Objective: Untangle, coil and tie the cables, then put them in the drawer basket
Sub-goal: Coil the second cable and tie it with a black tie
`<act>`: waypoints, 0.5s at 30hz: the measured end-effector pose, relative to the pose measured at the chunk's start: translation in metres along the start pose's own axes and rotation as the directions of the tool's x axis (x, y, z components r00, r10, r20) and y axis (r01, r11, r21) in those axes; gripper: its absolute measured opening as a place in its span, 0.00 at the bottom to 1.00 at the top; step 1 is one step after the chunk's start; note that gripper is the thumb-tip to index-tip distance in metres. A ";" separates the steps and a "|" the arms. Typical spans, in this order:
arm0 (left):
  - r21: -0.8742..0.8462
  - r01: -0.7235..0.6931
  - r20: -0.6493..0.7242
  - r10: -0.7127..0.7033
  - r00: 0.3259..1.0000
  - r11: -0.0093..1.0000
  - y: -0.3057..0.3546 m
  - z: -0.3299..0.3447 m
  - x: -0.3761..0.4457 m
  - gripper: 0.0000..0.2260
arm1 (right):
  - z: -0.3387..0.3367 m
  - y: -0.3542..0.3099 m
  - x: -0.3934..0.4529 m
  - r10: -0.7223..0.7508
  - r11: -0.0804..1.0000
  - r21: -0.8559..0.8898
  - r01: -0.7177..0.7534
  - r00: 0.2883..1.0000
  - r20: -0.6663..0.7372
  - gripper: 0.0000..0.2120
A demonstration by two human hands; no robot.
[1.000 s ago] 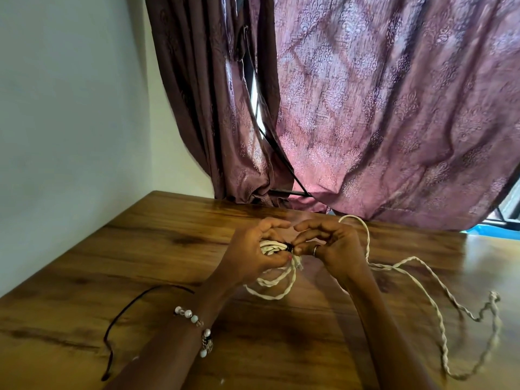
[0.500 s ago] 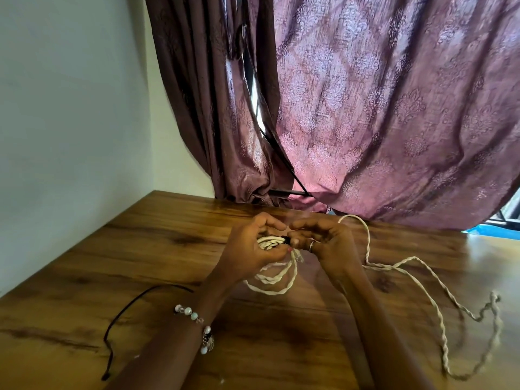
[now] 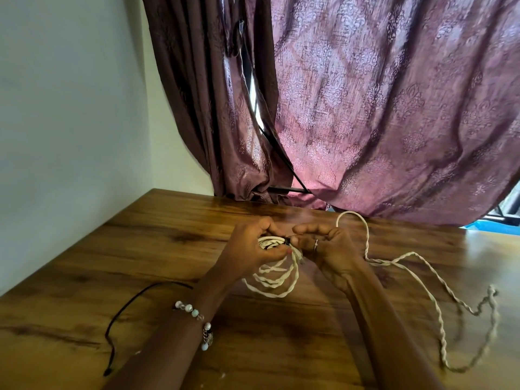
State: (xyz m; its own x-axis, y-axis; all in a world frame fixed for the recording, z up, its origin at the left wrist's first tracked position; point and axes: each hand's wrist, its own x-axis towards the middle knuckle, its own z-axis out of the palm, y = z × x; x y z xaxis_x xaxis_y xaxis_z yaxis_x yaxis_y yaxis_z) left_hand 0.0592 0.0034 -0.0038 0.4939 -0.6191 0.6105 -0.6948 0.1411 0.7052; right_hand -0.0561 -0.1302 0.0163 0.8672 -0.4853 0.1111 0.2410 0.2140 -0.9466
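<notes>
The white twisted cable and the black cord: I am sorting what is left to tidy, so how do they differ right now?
The white twisted cable is thick, pale and partly coiled, gripped by the left hand and right hand; the black cord is thin, dark, uncoiled and untouched. The white cable's loose tail trails right; the black cord lies at left. Both rest partly on the wooden table.
</notes>
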 end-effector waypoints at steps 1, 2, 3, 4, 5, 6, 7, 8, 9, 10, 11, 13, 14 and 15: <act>0.006 -0.013 0.009 0.013 1.000 1.000 0.000 0.000 0.000 0.13 | 0.001 0.000 0.000 0.023 0.999 0.038 -0.023 1.000 0.004 0.18; 0.013 -0.025 0.021 0.024 0.999 1.000 0.001 -0.001 -0.001 0.13 | 0.001 0.001 0.000 0.048 0.997 0.068 -0.048 0.999 0.012 0.18; 0.017 -0.036 0.032 0.035 0.999 0.999 0.002 -0.001 -0.001 0.13 | 0.000 0.000 -0.001 0.072 0.994 0.084 -0.073 0.997 0.023 0.18; 0.018 -0.044 0.041 0.043 0.998 0.999 0.002 0.000 -0.002 0.13 | 0.000 0.000 -0.001 0.092 0.991 0.090 -0.095 0.995 0.035 0.17; 0.019 -0.048 0.046 0.047 0.998 0.999 0.002 0.001 -0.002 0.13 | -0.001 0.000 -0.001 0.108 0.990 0.090 -0.112 0.993 0.049 0.16; 0.018 -0.049 0.048 0.048 0.998 0.999 0.002 0.002 -0.002 0.13 | -0.003 -0.001 -0.001 0.122 0.988 0.086 -0.126 0.991 0.058 0.14; 0.017 -0.047 0.052 0.046 0.998 0.999 0.002 0.003 -0.002 0.12 | -0.004 -0.001 0.001 0.137 0.987 0.081 -0.142 0.989 0.061 0.13; 0.011 -0.046 0.058 0.045 0.997 0.999 0.002 0.003 -0.002 0.12 | -0.005 -0.001 0.002 0.152 0.985 0.077 -0.157 0.986 0.065 0.12; 0.003 -0.044 0.063 0.044 0.997 0.999 0.001 0.004 -0.002 0.11 | -0.006 -0.001 0.004 0.168 0.982 0.081 -0.173 0.983 0.067 0.13; -0.007 -0.041 0.066 0.041 0.997 0.999 0.001 0.004 -0.002 0.11 | -0.006 0.000 0.004 0.179 0.978 0.097 -0.185 0.981 0.071 0.13; -0.017 -0.037 0.066 0.038 0.997 0.999 0.001 0.004 -0.003 0.11 | -0.006 0.000 0.005 0.185 0.974 0.115 -0.193 0.980 0.074 0.14; -0.041 -0.024 0.061 0.026 0.998 0.999 -0.001 0.006 -0.002 0.11 | -0.005 0.003 0.006 0.175 0.974 0.130 -0.185 0.981 0.085 0.17; -0.059 -0.019 0.052 0.022 0.998 0.998 -0.002 0.007 -0.001 0.11 | -0.004 0.004 0.006 0.160 0.977 0.124 -0.171 0.983 0.092 0.18; -0.085 -0.012 0.040 0.015 0.999 0.996 -0.004 0.008 0.000 0.11 | -0.001 0.005 0.006 0.141 0.981 0.120 -0.153 0.985 0.102 0.20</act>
State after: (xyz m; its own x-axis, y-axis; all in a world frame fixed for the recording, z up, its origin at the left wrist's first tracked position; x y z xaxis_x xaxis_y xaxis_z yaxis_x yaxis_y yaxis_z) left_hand 0.0571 -0.0035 -0.0095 0.4621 -0.6471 0.6065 -0.6535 0.2138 0.7261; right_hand -0.0505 -0.1328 0.0121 0.9326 -0.3609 0.0064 0.1555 0.3857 -0.9094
